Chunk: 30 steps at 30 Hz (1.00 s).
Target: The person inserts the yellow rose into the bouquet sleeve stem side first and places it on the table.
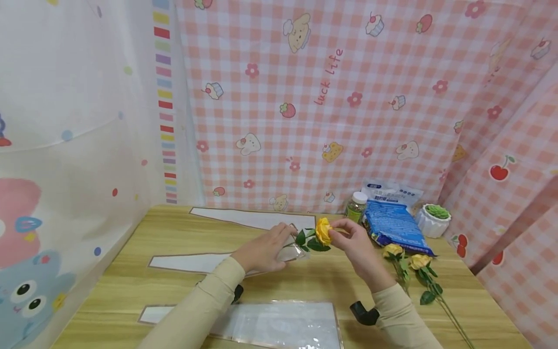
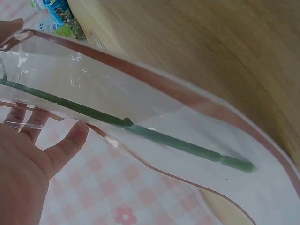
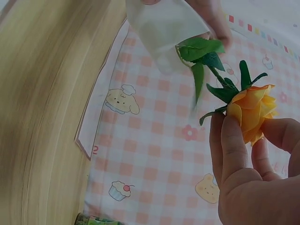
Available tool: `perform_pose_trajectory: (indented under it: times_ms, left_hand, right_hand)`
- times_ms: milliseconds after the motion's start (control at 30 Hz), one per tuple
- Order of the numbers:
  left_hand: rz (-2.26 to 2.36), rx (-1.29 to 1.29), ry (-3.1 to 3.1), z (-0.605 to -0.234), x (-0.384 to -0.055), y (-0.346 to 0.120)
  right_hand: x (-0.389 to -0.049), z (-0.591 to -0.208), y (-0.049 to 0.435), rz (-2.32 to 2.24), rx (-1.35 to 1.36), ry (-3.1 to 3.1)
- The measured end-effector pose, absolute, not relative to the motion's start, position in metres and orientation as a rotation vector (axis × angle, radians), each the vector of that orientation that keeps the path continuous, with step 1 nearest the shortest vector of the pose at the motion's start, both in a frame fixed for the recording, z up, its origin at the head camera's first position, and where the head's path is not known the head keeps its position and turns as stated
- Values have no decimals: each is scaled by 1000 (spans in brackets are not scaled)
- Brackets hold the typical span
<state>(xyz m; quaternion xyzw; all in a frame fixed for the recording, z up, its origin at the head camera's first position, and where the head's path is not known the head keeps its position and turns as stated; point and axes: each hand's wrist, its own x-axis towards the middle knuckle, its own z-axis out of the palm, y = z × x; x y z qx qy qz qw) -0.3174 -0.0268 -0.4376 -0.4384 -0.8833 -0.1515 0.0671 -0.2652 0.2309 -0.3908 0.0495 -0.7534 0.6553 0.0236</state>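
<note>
My right hand point(image 1: 355, 247) pinches the bloom of a yellow artificial rose point(image 1: 323, 231) between thumb and fingers. Green leaves point(image 3: 201, 50) stick out just past the mouth of a clear, brown-edged flower sleeve point(image 2: 154, 84). My left hand point(image 1: 266, 247) holds that sleeve near its mouth, above the table, with the narrow end pointing left. Inside the sleeve lies the green stem point(image 2: 93, 112), visible through the film in the left wrist view. In the right wrist view, the yellow-orange bloom point(image 3: 251, 110) is outside the sleeve, with fingers on both sides of it.
Two more sleeves lie flat on the table, one at the back point(image 1: 253, 217) and one in front point(image 1: 283, 322). Two yellow roses point(image 1: 420, 261) rest at the right. Behind them stand a blue bag point(image 1: 396, 225), a lidded jar point(image 1: 356, 206) and a potted succulent point(image 1: 433, 225).
</note>
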Motion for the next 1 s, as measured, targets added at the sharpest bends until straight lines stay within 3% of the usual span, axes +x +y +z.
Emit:
perform_pose_trajectory:
  times_ms: [1000]
  left_hand:
    - [-419, -1322, -2621, -438, -317, -25]
  right_hand:
    - [-268, -406, 215, 2080, 119, -2302]
